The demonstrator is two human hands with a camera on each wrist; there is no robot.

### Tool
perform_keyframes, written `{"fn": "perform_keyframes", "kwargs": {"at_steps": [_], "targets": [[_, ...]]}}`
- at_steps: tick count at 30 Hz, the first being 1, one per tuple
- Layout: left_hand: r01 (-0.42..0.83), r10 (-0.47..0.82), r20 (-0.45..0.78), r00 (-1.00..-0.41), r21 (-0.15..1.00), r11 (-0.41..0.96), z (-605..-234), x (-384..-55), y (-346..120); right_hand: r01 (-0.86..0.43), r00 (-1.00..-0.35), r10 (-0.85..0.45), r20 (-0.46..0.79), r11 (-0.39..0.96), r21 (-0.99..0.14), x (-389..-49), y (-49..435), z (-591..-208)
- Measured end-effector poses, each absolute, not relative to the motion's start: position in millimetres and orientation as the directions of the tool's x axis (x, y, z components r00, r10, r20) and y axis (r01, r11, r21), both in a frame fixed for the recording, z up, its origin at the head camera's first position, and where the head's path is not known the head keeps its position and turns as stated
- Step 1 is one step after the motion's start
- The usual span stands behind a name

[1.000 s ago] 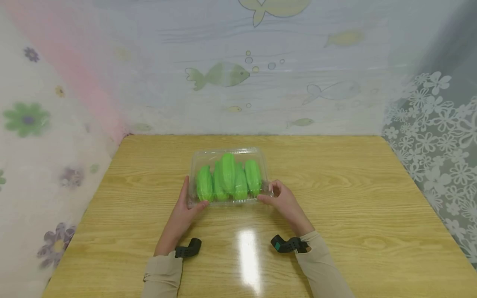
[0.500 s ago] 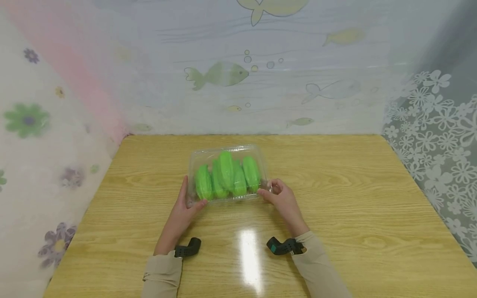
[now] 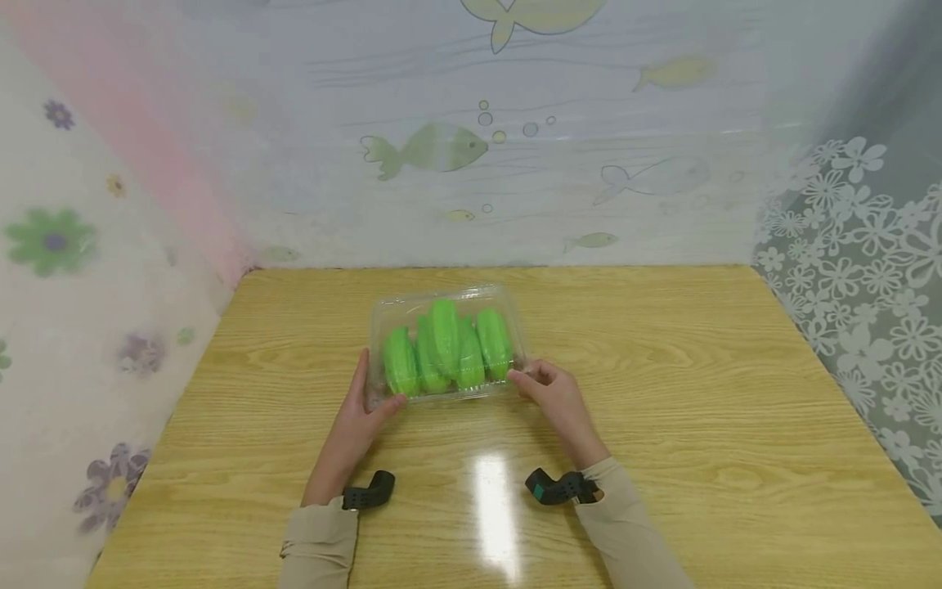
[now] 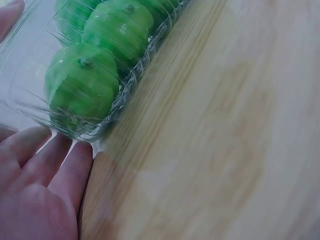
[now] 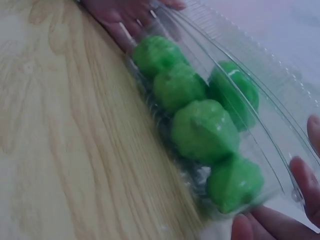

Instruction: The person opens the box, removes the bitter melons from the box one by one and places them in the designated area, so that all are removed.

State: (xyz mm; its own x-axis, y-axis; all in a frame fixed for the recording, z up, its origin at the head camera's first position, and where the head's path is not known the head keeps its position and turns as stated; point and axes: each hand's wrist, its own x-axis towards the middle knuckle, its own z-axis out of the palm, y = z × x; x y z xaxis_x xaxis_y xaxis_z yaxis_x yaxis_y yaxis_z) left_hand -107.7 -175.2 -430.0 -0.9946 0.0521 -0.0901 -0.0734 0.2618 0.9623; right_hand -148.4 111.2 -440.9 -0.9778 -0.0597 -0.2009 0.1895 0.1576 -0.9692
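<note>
A clear plastic clamshell box (image 3: 392,304), slightly turned, sits left of centre near the back of the wooden table. Through its walls I see several bright green, elongated, ridged fruits or vegetables (image 3: 445,337), one lying on top of the others. My left hand (image 3: 356,421) holds the near left corner, its long fingers along the end wall and its thumb at the front. At the near right corner, my right hand (image 3: 555,401) grips with thumb and curled fingers. In the right wrist view, fingertips (image 5: 305,175) touch the box's end and rim.
The wooden table (image 3: 699,409) reaches back to a wall (image 3: 294,164) with fish drawings. A flowered wall (image 3: 59,327) stands at the left and a flowered curtain (image 3: 868,245) at the right. Each wrist carries a black camera mount, one of them the left mount (image 3: 371,491).
The box's right end has swung slightly away from me, turning the box a little, and the right hand went with it, slightly left. The left hand has stayed nearly in place.
</note>
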Motion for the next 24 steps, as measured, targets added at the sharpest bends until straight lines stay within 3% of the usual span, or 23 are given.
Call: {"fn": "perform_keyframes", "kwargs": {"at_steps": [5,11,17,24], "targets": [[-0.096,0.026,-0.105,-0.994,0.968,0.23,-429.0,-103.7,-175.6,0.118,-0.959,-0.225,-0.172,0.235,-0.965,-146.7,123.4,-435.3],[-0.101,0.006,-0.105,-0.994,0.967,0.233,-440.8,-101.6,-180.6,0.025,-0.894,-0.432,-0.122,0.222,-0.975,-140.9,134.1,-415.3],[-0.07,0.007,-0.074,-0.997,0.971,0.228,-447.0,-97.5,-182.0,0.003,-0.885,-0.449,-0.121,0.256,-0.967,-133.3,135.0,-401.9],[-0.078,0.051,-0.088,-0.995,0.982,0.169,-427.6,-85.5,-177.6,-0.018,-0.894,-0.431,-0.124,0.311,-0.95,-129.2,138.6,-401.0]]}}
